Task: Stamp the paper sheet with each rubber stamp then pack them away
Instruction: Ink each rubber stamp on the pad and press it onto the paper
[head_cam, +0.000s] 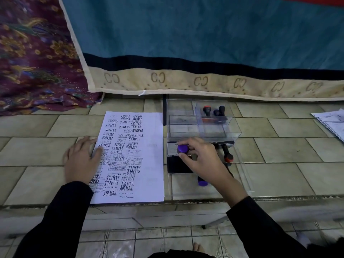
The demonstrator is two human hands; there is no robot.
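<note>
A white paper sheet (143, 146) covered with several black stamp prints lies on the tiled floor. My left hand (81, 161) rests flat on its left edge, fingers straight. My right hand (202, 161) grips a stamp with a purple knob (182, 148) over the open black ink pad (176, 165). Another purple-topped stamp (202, 182) lies below my right wrist. A red-and-black stamp (228, 155) lies to the right of my hand. A clear plastic box (186, 127) stands behind the pad, with a red stamp (206, 109) and dark stamps (220, 110) in its back compartment.
A clear lid (242, 183) lies flat under the loose stamps. A teal mattress (204, 43) with a beige border runs along the back. Patterned purple cloth (37, 62) is at the back left. More papers (333, 121) lie at the far right.
</note>
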